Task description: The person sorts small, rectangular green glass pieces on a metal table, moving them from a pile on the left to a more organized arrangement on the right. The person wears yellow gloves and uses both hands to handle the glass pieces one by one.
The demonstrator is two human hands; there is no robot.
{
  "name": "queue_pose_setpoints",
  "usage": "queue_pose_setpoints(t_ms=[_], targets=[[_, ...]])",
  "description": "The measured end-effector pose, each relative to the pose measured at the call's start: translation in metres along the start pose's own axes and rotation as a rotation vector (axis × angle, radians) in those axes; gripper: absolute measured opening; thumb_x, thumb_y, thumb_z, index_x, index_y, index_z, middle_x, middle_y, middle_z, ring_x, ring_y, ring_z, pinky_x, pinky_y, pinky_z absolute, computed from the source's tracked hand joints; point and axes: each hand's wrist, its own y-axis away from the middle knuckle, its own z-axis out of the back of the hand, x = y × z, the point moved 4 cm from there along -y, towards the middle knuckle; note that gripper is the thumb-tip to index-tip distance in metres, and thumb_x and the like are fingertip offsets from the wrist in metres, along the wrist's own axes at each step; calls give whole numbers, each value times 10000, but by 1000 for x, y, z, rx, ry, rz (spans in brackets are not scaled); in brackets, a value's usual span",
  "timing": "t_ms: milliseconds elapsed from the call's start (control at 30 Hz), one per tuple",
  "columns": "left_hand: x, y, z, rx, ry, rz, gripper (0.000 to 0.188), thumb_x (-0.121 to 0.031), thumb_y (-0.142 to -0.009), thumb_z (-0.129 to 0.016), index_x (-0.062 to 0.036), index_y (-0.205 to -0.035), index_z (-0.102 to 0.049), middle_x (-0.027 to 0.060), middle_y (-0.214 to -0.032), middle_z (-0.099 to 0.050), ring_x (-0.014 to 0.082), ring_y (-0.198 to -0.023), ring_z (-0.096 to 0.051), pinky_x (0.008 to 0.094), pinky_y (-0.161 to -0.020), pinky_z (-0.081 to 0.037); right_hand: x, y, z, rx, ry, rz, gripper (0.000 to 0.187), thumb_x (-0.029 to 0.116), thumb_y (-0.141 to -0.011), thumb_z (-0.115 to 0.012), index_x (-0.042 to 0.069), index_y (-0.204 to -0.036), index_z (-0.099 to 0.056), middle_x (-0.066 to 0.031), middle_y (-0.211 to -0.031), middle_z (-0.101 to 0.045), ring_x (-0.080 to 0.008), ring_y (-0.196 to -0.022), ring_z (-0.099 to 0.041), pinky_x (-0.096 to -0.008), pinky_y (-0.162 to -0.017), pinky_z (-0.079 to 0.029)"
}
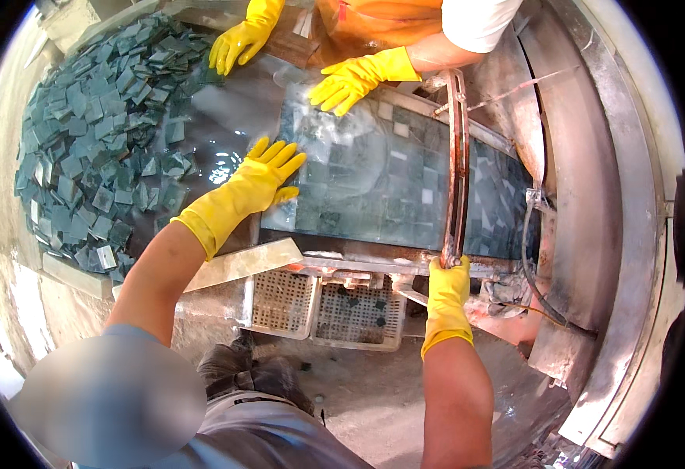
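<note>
My left hand (pixel 255 181), in a yellow rubber glove, lies with fingers stretched out at the left edge of a wet bed of flat grey-green square tiles (pixel 366 203). A few paler tiles show among them. My right hand (pixel 448 293), gloved in the same yellow, is closed round the near end of a rusty metal crossbar (pixel 457 172). This bar spans the tile bed from the near side to the far side. Left of my left hand, a big heap of loose grey-green square tiles (pixel 96 129) sits on the wet surface.
Across the bed, a person in an orange apron (pixel 381 22) has two yellow-gloved hands (pixel 350 80) over the wet surface. Below the near edge stand two perforated plastic crates (pixel 358 313). A pale plank (pixel 241 264) lies under my left forearm. A cable (pixel 538 289) hangs at the right, before a metal housing.
</note>
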Motion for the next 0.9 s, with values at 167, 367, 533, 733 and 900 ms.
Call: queue_pose_setpoints(t_ms=[167,367,533,733,900], targets=[[20,36,19,-26,-57,176,753,-343,-939,-750,-90,-1597,-485,229,-1617,-491,453,-1509,-428,574,-1285,-284,5,6,7,-58,79,-32,512,444,-822,-823,123,-1197,-689,-179,-1060,-788,-430,-1036,-741,-531,-904,-579],[1,80,25,79,77,103,809,-295,-906,-791,-94,-1617,-462,266,-1650,-428,484,-1526,-389,565,-1291,-279,8,6,11,-25,53,2,557,433,-833,-823,99,-1252,-674,-209,-1107,-779,-433,-1063,-738,-523,-920,-581],[-25,73,33,49,254,171,934,-322,-843,-874,-96,-1633,-432,266,-1672,-393,486,-1537,-371,561,-1287,-296,8,2,3,26,70,-33,630,432,-852,-813,86,-1350,-643,-206,-1161,-779,-422,-1089,-742,-503,-933,-588],[11,110,54,102,159,192,914,-321,-795,-910,-77,-1580,-510,240,-1628,-481,471,-1498,-443,538,-1258,-355,8,5,8,26,53,-45,547,414,-860,-808,86,-1270,-656,-202,-1154,-778,-429,-1076,-744,-501,-916,-587],[-5,101,57,107,120,171,750,-273,-803,-897,-69,-1469,-617,217,-1581,-548,475,-1466,-479,551,-1239,-377,18,9,15,61,27,-49,505,391,-858,-811,92,-1234,-658,-187,-1111,-783,-423,-1048,-748,-499,-891,-583]])
